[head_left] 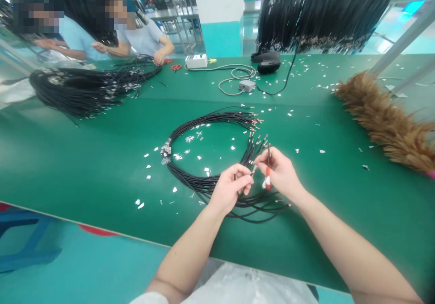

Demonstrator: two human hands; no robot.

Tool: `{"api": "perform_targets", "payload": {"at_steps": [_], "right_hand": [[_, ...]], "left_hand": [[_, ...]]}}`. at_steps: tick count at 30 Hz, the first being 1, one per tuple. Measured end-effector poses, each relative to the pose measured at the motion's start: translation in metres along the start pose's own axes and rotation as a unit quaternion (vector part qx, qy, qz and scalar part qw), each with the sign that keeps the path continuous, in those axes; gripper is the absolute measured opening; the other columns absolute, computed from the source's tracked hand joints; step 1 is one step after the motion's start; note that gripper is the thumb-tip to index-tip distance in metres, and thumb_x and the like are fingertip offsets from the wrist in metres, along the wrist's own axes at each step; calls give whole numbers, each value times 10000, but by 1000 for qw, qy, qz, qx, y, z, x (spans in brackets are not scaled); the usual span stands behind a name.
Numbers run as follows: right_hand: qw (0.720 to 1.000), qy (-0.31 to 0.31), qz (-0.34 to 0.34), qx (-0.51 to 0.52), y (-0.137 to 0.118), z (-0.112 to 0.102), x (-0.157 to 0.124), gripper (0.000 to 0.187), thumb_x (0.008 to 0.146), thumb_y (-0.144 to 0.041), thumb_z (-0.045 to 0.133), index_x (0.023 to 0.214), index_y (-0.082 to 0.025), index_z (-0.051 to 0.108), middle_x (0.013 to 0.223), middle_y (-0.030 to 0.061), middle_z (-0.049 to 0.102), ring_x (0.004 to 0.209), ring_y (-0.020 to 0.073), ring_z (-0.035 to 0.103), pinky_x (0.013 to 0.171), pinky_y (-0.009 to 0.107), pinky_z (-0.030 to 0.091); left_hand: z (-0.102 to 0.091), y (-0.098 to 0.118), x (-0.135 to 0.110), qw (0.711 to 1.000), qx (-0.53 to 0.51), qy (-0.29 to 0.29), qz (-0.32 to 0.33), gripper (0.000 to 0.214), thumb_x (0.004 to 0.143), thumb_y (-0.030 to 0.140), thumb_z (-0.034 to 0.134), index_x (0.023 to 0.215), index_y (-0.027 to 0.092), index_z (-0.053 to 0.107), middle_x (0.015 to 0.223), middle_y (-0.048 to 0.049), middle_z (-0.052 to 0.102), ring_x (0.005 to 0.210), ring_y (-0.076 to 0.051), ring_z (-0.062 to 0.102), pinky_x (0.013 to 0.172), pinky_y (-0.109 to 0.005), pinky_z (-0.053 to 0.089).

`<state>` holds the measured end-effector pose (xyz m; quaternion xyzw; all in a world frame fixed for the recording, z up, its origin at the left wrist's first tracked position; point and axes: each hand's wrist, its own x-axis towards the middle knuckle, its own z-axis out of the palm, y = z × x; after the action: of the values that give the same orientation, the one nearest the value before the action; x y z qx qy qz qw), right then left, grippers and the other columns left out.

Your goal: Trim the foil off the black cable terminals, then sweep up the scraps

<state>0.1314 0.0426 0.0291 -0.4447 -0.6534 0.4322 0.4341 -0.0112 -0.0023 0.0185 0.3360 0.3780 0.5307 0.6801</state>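
My left hand (233,186) is closed, its thumb and fingers pinching a black cable near its stripped end. Close beside it, my right hand (280,170) pinches at that same end with thumb and forefinger. Red-handled scissors (268,178) are tucked in the right hand, blades pointing away from me and partly hidden by the fingers. Both hands are over a curved bundle of black cables (190,177), bound at its left with a clear-and-grey wrap (166,151). Copper-coloured tips show at the loose ends. Whatever lies between my fingertips is too small to make out.
White scraps (207,171) litter the green table (112,159). Further back are a grey cord with a small box (247,85), a black device (269,63) and orange scissors (176,68). A brown feather duster (384,118) lies right. Two people handle a larger cable bundle (68,93) at far left.
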Motion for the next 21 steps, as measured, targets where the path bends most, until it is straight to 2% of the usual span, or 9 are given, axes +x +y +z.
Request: {"api": "perform_targets", "payload": {"at_steps": [5, 7, 10, 14, 17, 21], "right_hand": [[997, 40, 37, -48, -2, 4, -5, 223, 689, -269, 628, 636, -201, 422, 572, -52, 488, 512, 97, 442, 510, 237, 363], [999, 32, 35, -19, -6, 6, -8, 183, 706, -265, 616, 667, -199, 451, 608, -39, 522, 542, 103, 469, 544, 245, 391], [999, 33, 28, 30, -13, 9, -10, 147, 709, -237, 606, 701, -200, 464, 690, -8, 574, 638, 131, 536, 638, 283, 436], [994, 58, 20, 95, -25, 15, -10, 175, 688, -215, 619, 734, -210, 451, 761, 8, 584, 714, 151, 564, 699, 314, 455], [989, 61, 23, 132, -28, 23, -10, 193, 684, -220, 626, 733, -214, 440, 766, 6, 574, 704, 146, 558, 683, 308, 462], [988, 67, 7, 137, -25, 33, -12, 178, 705, -206, 603, 716, -215, 425, 733, -6, 556, 695, 139, 547, 681, 301, 458]], "left_hand": [[-2, 4, 3, 997, 7, 63, 48, 164, 677, 231, 658, 804, 136, 618, 608, 16, 549, 569, -61, 477, 573, -192, 381], [-3, 6, 4, 996, 38, 65, 37, 194, 694, 253, 641, 838, 123, 645, 595, 12, 543, 525, -48, 436, 511, -181, 346], [-4, 4, 6, 996, 54, 69, 21, 154, 684, 259, 647, 759, 125, 643, 596, 7, 559, 441, -32, 381, 417, -181, 274], [-5, -2, 8, 987, 69, 109, 99, 115, 641, 220, 684, 669, 147, 600, 698, 0, 610, 424, -36, 430, 413, -193, 325], [-3, -4, 8, 969, 127, 134, 163, 107, 660, 222, 674, 649, 155, 591, 643, 26, 558, 435, -47, 459, 427, -197, 365], [-1, -5, 5, 947, 187, 150, 215, 107, 682, 233, 660, 643, 156, 597, 608, 32, 503, 463, -60, 478, 454, -199, 396]]}}
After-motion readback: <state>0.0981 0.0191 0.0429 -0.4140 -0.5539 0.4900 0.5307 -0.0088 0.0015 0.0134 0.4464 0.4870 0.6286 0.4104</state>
